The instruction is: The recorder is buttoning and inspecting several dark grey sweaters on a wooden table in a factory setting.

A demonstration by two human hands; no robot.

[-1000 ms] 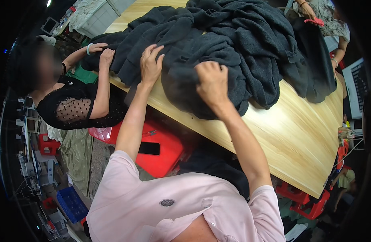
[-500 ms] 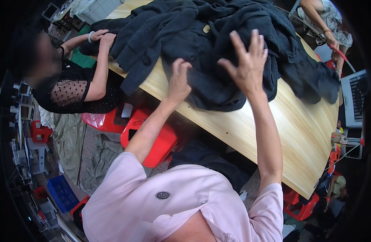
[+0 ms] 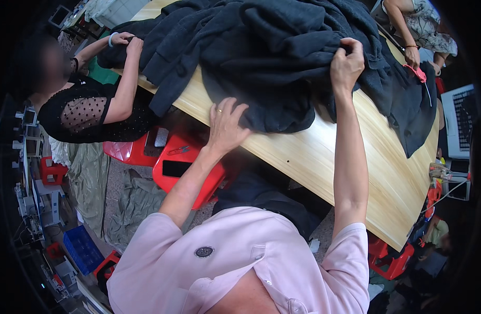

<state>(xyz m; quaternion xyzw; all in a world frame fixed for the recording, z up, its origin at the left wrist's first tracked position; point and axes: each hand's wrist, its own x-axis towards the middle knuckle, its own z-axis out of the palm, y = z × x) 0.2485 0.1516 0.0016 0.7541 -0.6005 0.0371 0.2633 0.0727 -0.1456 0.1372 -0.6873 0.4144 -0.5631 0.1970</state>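
A large heap of dark, nearly black garments (image 3: 266,63) with a soft, fleecy look covers the far part of the wooden table (image 3: 376,172). My right hand (image 3: 347,67) is closed on a raised fold of one garment at the right of the heap. My left hand (image 3: 229,125) lies with fingers spread at the near table edge, against the lower left border of the same garment. How far its fingertips rest on cloth rather than wood, I cannot tell.
On the left a co-worker in black sheer sleeves (image 3: 83,112) handles the heap's edge. Far right, another person's hand holds red-handled scissors (image 3: 418,75) beside dark cloth. Red stools (image 3: 191,183), one bearing a phone (image 3: 175,168) and small snips (image 3: 179,150), stand left below the table.
My right hand, spread open before, has closed on the garment and lifted a fold. My left hand has moved down and uncurled. The red-handled scissors have shifted left, nearer the cloth.
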